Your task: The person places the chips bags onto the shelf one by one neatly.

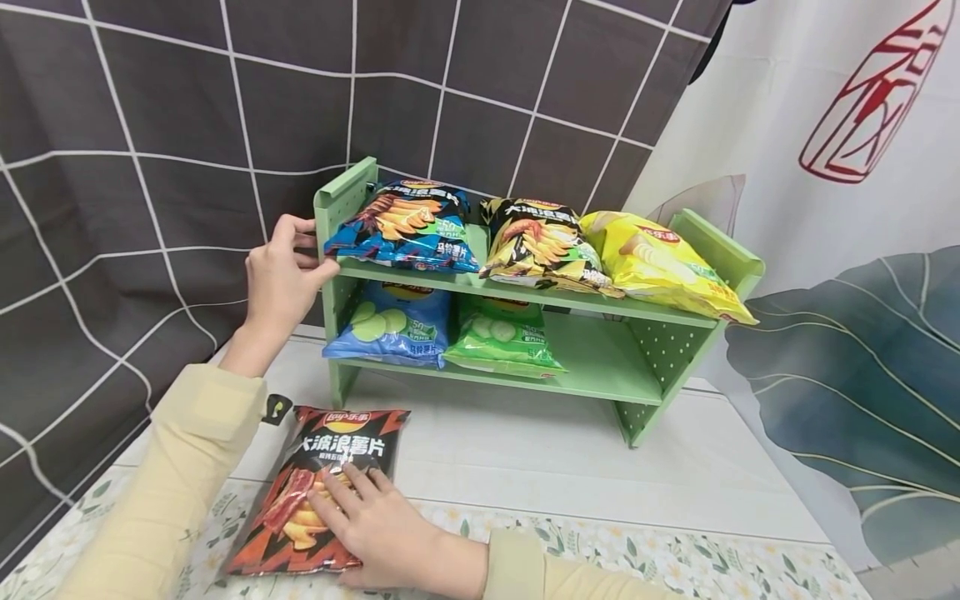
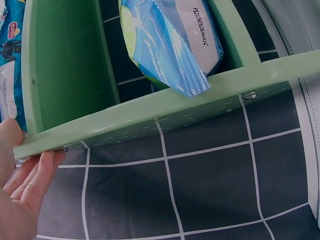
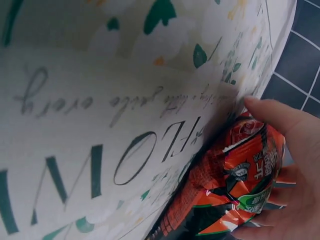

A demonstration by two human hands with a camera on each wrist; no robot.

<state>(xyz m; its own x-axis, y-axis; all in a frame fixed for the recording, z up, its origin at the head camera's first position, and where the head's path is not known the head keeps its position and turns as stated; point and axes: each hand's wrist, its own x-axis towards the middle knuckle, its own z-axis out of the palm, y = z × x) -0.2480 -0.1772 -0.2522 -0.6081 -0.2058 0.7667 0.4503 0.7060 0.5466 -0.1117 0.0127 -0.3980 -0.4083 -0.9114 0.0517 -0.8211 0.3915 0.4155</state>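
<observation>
My left hand (image 1: 281,271) grips the left side panel of a green two-tier shelf (image 1: 600,367), thumb at the front edge and fingers on the outer side. The left wrist view shows the same hold on the panel edge (image 2: 140,111). My right hand (image 1: 393,529) rests on a red and black bag of potato chips (image 1: 348,442) lying face up on the table. Its fingers lie nearly straight across the lower front of the bag. In the right wrist view, the thumb and fingers spread over the chip bag (image 3: 245,175).
The upper tier bears a dark blue chip bag (image 1: 408,225), a black and gold one (image 1: 540,242) and a yellow one (image 1: 660,258). Below are a light blue bag (image 1: 390,325) and a green bag (image 1: 502,333). A dark checked curtain (image 1: 187,108) hangs behind. A floral cloth (image 1: 600,558) covers the table's front.
</observation>
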